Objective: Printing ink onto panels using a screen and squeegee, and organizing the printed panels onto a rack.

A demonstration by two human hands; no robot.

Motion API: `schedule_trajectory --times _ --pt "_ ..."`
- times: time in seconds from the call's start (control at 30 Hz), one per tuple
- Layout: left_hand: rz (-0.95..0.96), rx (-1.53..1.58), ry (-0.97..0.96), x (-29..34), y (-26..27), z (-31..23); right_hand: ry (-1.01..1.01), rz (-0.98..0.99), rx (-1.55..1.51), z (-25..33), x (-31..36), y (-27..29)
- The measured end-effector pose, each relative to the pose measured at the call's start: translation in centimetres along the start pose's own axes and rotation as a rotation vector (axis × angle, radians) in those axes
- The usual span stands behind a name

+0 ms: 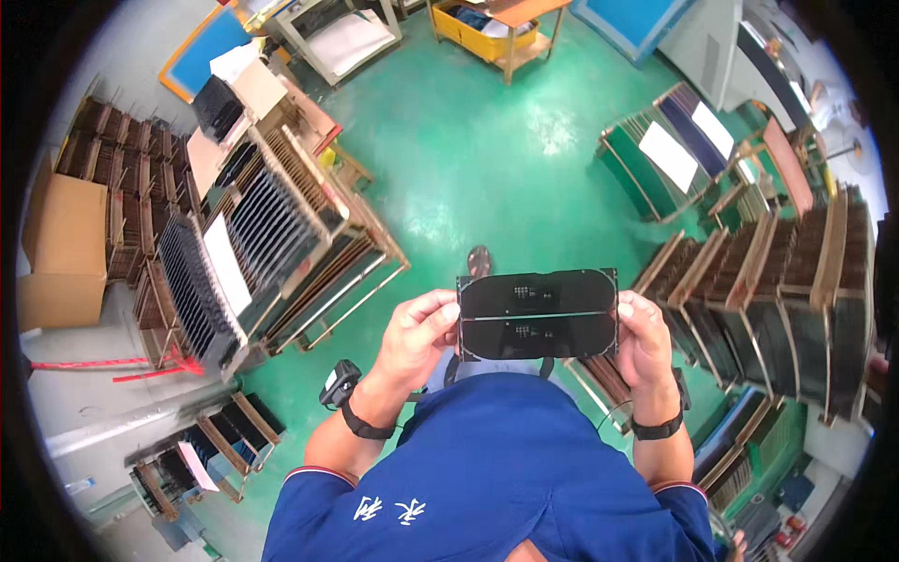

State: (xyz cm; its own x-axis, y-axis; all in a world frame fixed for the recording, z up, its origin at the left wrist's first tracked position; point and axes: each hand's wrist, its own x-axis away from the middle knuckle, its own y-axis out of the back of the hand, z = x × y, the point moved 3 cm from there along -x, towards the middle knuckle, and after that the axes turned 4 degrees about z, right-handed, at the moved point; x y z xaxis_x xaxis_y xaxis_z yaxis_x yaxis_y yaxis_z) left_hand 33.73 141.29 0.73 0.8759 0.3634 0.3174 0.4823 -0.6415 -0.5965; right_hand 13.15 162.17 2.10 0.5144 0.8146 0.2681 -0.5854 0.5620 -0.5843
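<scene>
A dark, flat rectangular panel [538, 316] is held out level in front of my blue shirt. It carries two black, rounded-end sections, one above the other, parted by a thin pale line, with small light marks in the middle of each. My left hand [423, 328] pinches its left edge between thumb and fingers. On the opposite edge, my right hand [643, 335] grips in the same way. Both wrists wear black straps, and a small dark device [340, 384] sits beside the left wrist.
Racks of upright dark panels [272, 225] stand at left. More racks [763, 290] line the right side, with a green-panelled rack [660, 155] farther off. A cardboard box [66, 248] is far left. A yellow bin [482, 28] sits on a wooden cart beyond the green floor [459, 169].
</scene>
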Motion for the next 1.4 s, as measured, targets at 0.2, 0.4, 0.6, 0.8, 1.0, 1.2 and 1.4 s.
schedule_trajectory --times 0.2,0.4,0.6,0.8,1.0,1.2,1.4 --pt "-0.021 -0.026 -0.2 -14.0 3.9 -9.5 0.026 0.026 0.112 5.5 -18.6 -2.0" --pt "-0.112 -0.019 -0.259 -22.3 6.0 -18.8 -0.065 0.178 0.078 10.1 -34.0 -5.4" --pt "-0.321 -0.031 -0.342 -30.4 9.6 -24.6 -0.201 0.298 0.086 11.1 -50.9 -7.5" --pt "-0.587 0.045 -0.366 -39.5 11.8 -30.6 -0.339 0.441 0.163 13.9 -67.0 -10.3" --pt "-0.676 0.01 -0.452 -45.2 14.2 -36.0 -0.389 0.541 0.297 16.9 -78.5 -15.2" --pt "-0.804 -0.159 -0.446 -49.2 19.7 -41.0 -0.411 0.614 0.368 16.1 -87.1 -19.8" --pt "-0.896 -0.394 -0.384 -51.4 26.7 -47.0 -0.366 0.622 0.469 13.5 -93.8 -25.6"
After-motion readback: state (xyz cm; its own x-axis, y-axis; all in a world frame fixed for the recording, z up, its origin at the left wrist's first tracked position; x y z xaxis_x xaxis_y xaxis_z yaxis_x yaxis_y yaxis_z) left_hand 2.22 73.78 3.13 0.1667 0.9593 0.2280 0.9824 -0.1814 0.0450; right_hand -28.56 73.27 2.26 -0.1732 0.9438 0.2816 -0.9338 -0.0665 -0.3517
